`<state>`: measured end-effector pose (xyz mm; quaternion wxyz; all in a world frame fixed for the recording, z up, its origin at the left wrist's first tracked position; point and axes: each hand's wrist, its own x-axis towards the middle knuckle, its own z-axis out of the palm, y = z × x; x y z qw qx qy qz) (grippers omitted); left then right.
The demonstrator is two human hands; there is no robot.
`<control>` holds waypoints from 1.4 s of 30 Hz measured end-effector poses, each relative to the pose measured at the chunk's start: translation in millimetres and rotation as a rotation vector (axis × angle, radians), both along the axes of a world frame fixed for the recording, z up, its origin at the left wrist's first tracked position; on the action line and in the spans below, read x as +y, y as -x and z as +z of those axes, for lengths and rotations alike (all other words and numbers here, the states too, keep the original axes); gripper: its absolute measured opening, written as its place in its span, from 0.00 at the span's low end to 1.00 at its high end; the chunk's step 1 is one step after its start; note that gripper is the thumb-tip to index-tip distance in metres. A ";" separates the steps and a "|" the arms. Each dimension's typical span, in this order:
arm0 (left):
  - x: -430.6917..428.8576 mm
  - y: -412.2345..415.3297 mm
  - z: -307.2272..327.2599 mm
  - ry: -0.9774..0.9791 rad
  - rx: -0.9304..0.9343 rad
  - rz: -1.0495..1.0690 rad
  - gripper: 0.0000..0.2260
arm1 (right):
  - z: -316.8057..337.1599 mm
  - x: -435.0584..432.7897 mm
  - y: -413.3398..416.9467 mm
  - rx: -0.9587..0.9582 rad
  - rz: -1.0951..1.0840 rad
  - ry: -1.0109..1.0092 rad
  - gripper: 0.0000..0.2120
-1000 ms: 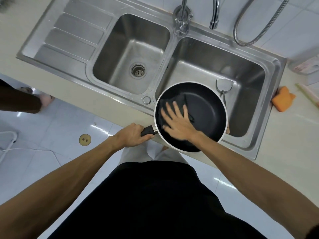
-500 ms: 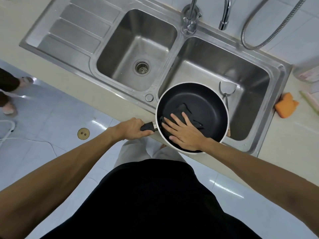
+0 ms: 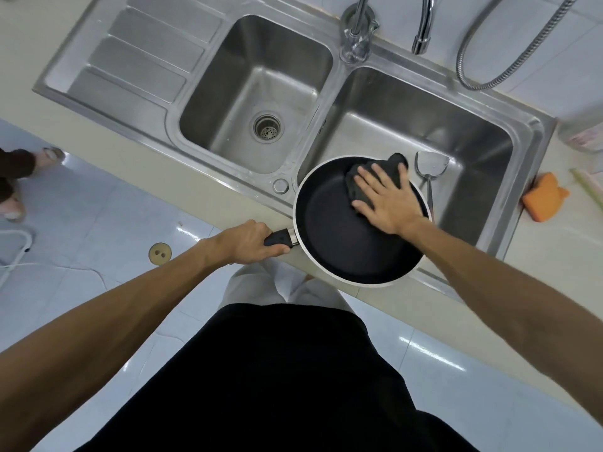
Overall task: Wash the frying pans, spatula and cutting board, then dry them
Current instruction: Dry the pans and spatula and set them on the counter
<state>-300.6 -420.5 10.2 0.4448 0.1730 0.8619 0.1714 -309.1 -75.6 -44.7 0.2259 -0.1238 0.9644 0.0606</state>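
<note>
Okay, left hand (image 3: 248, 243) is clenched around the black handle of the frying pan (image 3: 332, 236), thumb on top, handle pointing left. The pan is black inside with a pale rim and sits over the near edge of the right basin (image 3: 424, 125), its near part over the counter (image 3: 212, 197). I can't tell whether it rests on the sink rim or is held clear of it.

Right hand (image 3: 388, 197) is flat, fingers straight and spread, pressing a dark cloth (image 3: 350, 185) against the far right part of the pan's inside. It is not curled round anything. One corner of the cloth pokes up over the pan's far rim.

A metal spatula (image 3: 430, 166) lies in the right basin just beyond the pan, blade away from the person, its handle running back behind the pan's rim.

The left basin (image 3: 261, 76) shows its drain (image 3: 267, 128), with a ribbed drainboard (image 3: 137, 60) to the left of it. A faucet (image 3: 357, 34) stands between the basins at the back, with a metal hose (image 3: 509, 60) to its right. An orange sponge (image 3: 543, 197) sits on the counter right of the sink. Another person's feet (image 3: 13, 181) are on the floor at far left, and a round floor cover (image 3: 160, 253) lies under the left forearm.
</note>
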 end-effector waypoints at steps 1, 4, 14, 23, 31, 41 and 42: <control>1.8 1.0 3.2 0.009 0.002 0.000 0.24 | 2.5 15.9 -3.1 0.007 0.011 -0.067 0.37; 8.7 4.5 11.3 0.053 0.011 -0.001 0.25 | 11.6 58.2 -20.5 -0.005 0.113 -0.162 0.43; 13.4 7.0 19.0 0.129 -0.016 0.014 0.26 | 52.4 12.4 -143.6 -0.174 -0.076 0.089 0.42; 22.3 12.6 27.7 0.191 -0.030 -0.013 0.27 | 65.5 -117.2 -137.6 -0.108 -0.274 0.459 0.26; 20.6 12.1 25.2 0.135 -0.031 -0.043 0.22 | 50.5 28.8 -149.3 -0.237 0.082 0.311 0.24; 18.7 8.1 24.8 0.138 -0.041 -0.052 0.25 | 53.7 -83.6 -131.6 -0.336 -0.086 0.505 0.29; 15.9 6.3 22.1 0.120 -0.061 -0.037 0.25 | 51.0 -98.0 -122.4 -0.370 -0.149 0.551 0.28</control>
